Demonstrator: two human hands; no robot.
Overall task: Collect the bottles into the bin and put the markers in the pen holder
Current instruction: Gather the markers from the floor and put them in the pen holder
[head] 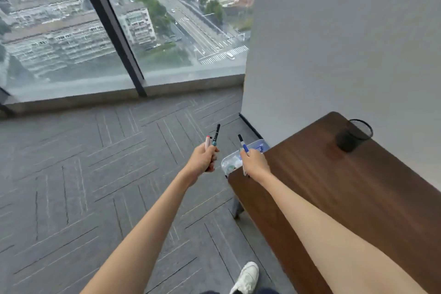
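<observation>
head view: both bare arms extend forward over grey patterned carpet (100,174), beside a dark wooden table (346,198) that stands against a pale wall (346,43). left hand (202,159) is closed around two markers held upright: a black marker (216,136) with a teal end, and just beside it a pale marker (208,142) with a red tip. right hand (255,163) is closed around a blue-banded marker (243,144) with a black cap, tilted up and to the left; a thin end shows below the fist, and whether that belongs to a second marker cannot be told. clear plastic bin (241,157) sits on the floor at the far corner of the table, partly hidden behind the right hand, with blurred contents inside that cannot be identified. black mesh pen holder (354,135) stands upright on the far end of the table near the wall, well apart from both hands. white shoe (247,278) shows at the bottom edge. floor-length window (119,19) overlooks streets and buildings.
</observation>
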